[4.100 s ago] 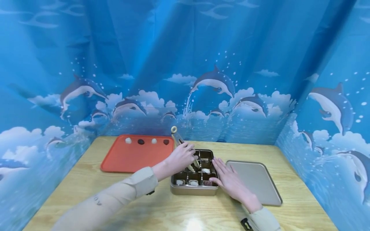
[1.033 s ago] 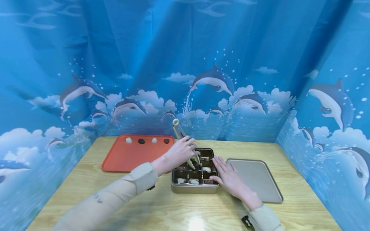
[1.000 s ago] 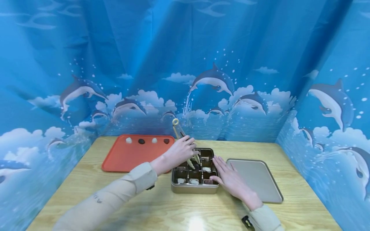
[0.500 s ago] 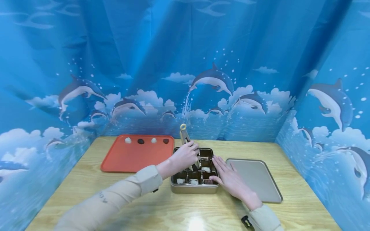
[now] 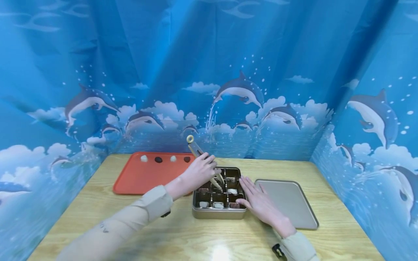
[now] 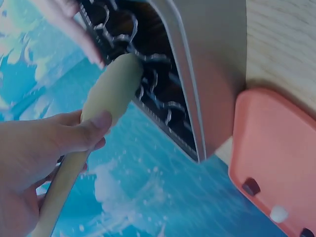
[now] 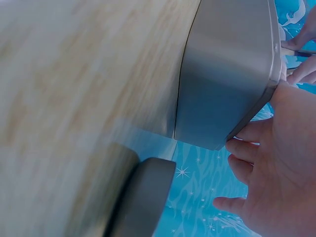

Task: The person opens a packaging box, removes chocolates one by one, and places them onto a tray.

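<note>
Pinching cream tongs, the left hand dips their tips into the gold tin, centred on the wooden table; the right hand lies flat at its 3 o'clock rim. Dolphin curtains enclose everything. Left wrist view: thumb presses the tongs; their tips are hidden. Right wrist view: blurred table, straight fingers touching the tin wall.

Left hand grips tongs, tips down in the tin. Right hand flat against tin's right edge. Lid beside it, orange tray left, all on desk.
</note>
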`<act>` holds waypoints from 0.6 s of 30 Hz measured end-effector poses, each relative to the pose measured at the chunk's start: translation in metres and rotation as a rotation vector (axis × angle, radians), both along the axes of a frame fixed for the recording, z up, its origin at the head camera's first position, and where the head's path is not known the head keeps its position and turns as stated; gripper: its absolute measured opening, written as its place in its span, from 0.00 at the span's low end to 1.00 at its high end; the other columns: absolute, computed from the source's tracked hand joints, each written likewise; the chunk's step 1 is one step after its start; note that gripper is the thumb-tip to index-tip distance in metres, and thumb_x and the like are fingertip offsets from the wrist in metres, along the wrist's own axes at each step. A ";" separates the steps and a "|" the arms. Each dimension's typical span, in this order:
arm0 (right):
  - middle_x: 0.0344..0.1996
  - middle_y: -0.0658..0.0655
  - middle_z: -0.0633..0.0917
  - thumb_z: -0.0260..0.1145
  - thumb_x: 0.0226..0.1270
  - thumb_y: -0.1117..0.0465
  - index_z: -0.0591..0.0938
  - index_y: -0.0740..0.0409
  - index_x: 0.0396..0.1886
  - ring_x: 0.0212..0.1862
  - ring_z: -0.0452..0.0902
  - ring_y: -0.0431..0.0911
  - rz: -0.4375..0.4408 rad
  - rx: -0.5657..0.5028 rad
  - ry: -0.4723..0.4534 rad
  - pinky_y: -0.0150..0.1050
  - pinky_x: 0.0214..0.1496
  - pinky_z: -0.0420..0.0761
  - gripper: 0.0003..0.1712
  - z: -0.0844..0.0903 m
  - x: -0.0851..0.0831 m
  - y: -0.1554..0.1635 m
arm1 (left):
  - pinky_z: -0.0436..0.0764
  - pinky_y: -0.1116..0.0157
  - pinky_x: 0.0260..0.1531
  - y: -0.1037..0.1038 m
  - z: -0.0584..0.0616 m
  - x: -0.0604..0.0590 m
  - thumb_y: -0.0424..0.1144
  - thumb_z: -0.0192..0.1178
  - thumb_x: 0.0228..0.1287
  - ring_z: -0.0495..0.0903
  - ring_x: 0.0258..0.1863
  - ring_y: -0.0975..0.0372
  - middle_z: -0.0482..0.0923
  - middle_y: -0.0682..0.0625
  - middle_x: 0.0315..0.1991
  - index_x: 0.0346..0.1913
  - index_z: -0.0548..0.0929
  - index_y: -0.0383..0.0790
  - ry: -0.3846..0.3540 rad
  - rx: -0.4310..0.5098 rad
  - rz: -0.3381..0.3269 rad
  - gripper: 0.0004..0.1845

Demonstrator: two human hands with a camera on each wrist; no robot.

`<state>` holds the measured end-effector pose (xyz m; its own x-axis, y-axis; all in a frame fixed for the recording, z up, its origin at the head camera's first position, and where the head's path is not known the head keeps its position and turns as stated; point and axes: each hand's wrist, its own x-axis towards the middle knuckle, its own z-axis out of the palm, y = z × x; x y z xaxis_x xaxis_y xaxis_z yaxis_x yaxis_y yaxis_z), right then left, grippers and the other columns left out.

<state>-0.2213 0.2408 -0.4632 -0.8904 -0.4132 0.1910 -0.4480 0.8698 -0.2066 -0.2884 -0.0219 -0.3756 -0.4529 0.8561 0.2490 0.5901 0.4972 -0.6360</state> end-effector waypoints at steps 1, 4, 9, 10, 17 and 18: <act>0.79 0.62 0.53 0.55 0.77 0.42 0.56 0.65 0.79 0.79 0.50 0.58 0.001 0.000 -0.001 0.64 0.76 0.50 0.44 0.000 0.000 0.000 | 0.71 0.61 0.49 -0.005 0.002 0.000 0.39 0.71 0.61 0.76 0.47 0.59 0.87 0.58 0.44 0.51 0.88 0.63 -0.009 0.034 0.002 0.17; 0.79 0.62 0.53 0.53 0.78 0.41 0.56 0.65 0.79 0.79 0.50 0.58 0.006 0.003 -0.005 0.64 0.76 0.49 0.44 0.000 0.000 -0.001 | 0.73 0.61 0.48 -0.022 0.006 -0.001 0.38 0.73 0.59 0.76 0.45 0.59 0.87 0.57 0.41 0.52 0.88 0.62 -0.044 0.134 0.008 0.19; 0.79 0.61 0.52 0.53 0.78 0.40 0.55 0.64 0.80 0.79 0.49 0.58 0.005 -0.004 -0.015 0.64 0.76 0.48 0.44 0.000 0.000 -0.002 | 0.73 0.59 0.44 -0.058 0.009 -0.001 0.47 0.77 0.50 0.76 0.43 0.57 0.86 0.55 0.40 0.53 0.88 0.59 -0.089 0.261 0.052 0.23; 0.79 0.61 0.52 0.53 0.78 0.40 0.55 0.65 0.80 0.79 0.49 0.58 0.005 -0.004 -0.016 0.64 0.77 0.48 0.44 0.000 -0.001 -0.002 | 0.72 0.59 0.43 -0.067 0.009 -0.001 0.48 0.77 0.48 0.75 0.42 0.57 0.86 0.55 0.40 0.52 0.88 0.58 -0.092 0.288 0.065 0.24; 0.79 0.63 0.53 0.52 0.78 0.40 0.55 0.66 0.79 0.79 0.49 0.59 0.011 -0.012 -0.014 0.65 0.76 0.49 0.44 0.000 0.000 -0.002 | 0.70 0.57 0.37 -0.130 0.005 0.006 0.45 0.77 0.49 0.74 0.37 0.54 0.86 0.52 0.37 0.54 0.89 0.53 -0.128 0.445 0.203 0.24; 0.79 0.63 0.53 0.53 0.78 0.40 0.56 0.66 0.79 0.79 0.50 0.60 0.010 -0.011 -0.011 0.65 0.76 0.49 0.44 0.000 0.000 -0.002 | 0.69 0.57 0.37 -0.139 0.004 0.007 0.44 0.77 0.50 0.74 0.37 0.54 0.86 0.51 0.37 0.54 0.89 0.52 -0.146 0.453 0.235 0.24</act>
<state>-0.2214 0.2386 -0.4635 -0.8881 -0.4203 0.1859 -0.4547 0.8627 -0.2213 -0.2812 -0.1611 -0.3718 -0.6768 0.5490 0.4905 0.4962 0.8323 -0.2469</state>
